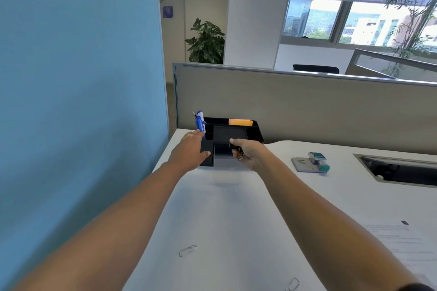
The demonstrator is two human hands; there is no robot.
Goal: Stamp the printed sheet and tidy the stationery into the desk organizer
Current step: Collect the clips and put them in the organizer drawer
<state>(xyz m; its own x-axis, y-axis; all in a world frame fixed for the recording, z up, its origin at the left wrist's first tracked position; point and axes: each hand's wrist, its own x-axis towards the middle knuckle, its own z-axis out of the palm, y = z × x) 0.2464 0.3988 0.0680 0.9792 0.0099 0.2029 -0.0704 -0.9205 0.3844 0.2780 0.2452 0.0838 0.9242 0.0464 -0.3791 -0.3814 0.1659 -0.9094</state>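
Observation:
A black desk organizer (230,133) stands at the far left of the white desk, with blue pens (200,121) upright in its left slot and an orange sticky-note pad (239,122) at its back. My left hand (189,151) grips the organizer's front-left corner, thumb on its front face. My right hand (246,153) grips the organizer's front edge, thumb on top. A teal and white stamp (318,160) lies beside a grey ink pad (301,163) to the right. The printed sheet (402,241) lies at the near right. Two paper clips (188,250) (292,284) lie on the near desk.
A beige partition (307,106) runs behind the desk and a blue wall (78,101) borders its left side. A recessed cable tray (399,170) is set into the desk at the far right.

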